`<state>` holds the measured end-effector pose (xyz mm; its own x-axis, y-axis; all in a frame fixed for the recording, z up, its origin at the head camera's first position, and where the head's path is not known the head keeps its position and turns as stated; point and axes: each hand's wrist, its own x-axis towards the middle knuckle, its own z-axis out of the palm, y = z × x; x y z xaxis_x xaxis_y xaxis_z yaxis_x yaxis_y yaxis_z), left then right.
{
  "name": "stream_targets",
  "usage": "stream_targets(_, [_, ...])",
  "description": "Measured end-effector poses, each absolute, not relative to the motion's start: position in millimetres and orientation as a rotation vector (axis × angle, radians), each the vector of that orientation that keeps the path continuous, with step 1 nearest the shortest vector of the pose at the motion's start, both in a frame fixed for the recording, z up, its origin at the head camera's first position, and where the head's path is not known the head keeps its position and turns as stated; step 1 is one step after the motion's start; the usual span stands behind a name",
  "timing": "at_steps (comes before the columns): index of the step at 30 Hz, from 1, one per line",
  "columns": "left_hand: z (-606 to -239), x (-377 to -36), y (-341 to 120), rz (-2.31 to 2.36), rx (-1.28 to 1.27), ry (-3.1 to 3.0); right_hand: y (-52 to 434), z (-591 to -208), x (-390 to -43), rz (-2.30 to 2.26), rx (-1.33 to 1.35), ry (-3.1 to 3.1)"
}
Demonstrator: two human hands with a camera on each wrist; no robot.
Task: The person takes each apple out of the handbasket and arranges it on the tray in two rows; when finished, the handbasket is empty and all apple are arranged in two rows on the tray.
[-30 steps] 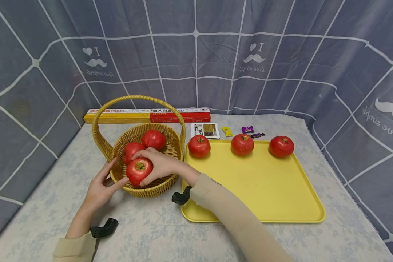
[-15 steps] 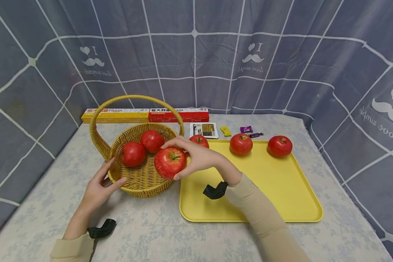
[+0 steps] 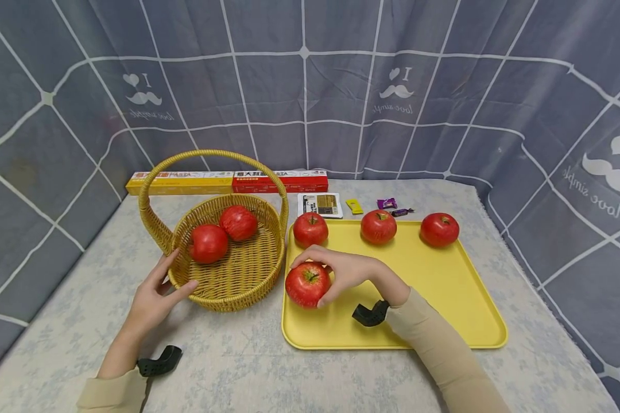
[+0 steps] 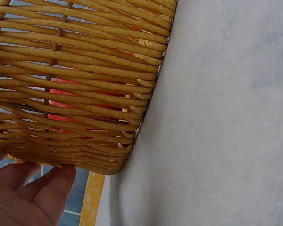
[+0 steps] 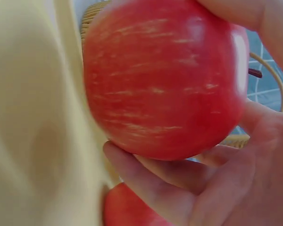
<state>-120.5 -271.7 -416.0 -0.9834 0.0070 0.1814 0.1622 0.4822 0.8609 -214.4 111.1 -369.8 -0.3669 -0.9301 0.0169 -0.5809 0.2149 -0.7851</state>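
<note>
My right hand (image 3: 348, 272) grips a red apple (image 3: 307, 284) at the near-left corner of the yellow tray (image 3: 444, 298), fingers (image 3: 310, 255) curled over the top of the fruit and thumb pressed to its side. The apple sits low over the tray floor; from the head view I cannot tell whether it touches. The right wrist view shows the same apple (image 5: 165, 77) filling the frame, cradled by curled fingers (image 5: 170, 188) underneath, with the pale tray wall (image 5: 33, 117) just beside it.

My left hand (image 3: 157, 295) rests against the near-left outer wall of the wicker basket (image 3: 237, 281), fingers spread and fairly straight, thumb touching the weave. In the left wrist view the basket wall (image 4: 80, 80) looms large, red showing through its gaps, with my fingers (image 4: 42, 193) touching its lower edge.

Two more apples (image 3: 208, 243) lie inside the basket, touching each other beneath the arched handle (image 3: 212, 155). Three apples stand in a row along the far edge of the tray, well apart: one (image 3: 310, 229) at the left, one (image 3: 378, 227) in the middle, one (image 3: 439, 229) at the right.

Behind them on the table (image 3: 237, 367) lie a long yellow-and-red box (image 3: 227, 182), a small white packet (image 3: 320, 205), a yellow tag (image 3: 354, 206) and purple wrapped sweets (image 3: 387, 203).
</note>
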Motion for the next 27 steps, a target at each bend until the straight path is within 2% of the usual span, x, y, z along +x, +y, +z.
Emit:
stream_targets(15, [-415, -120, -272, -1.512, -0.137, -2.582, 110, -387, -212, -0.923, -1.259, 1.945])
stream_targets(22, [-415, -120, -272, -1.510, -0.150, -2.573, 102, -359, -215, -0.837, -1.224, 1.938])
stream_targets(27, [-415, -121, -272, -1.508, -0.157, -2.574, 78, -328, -221, -0.969, -1.326, 1.999])
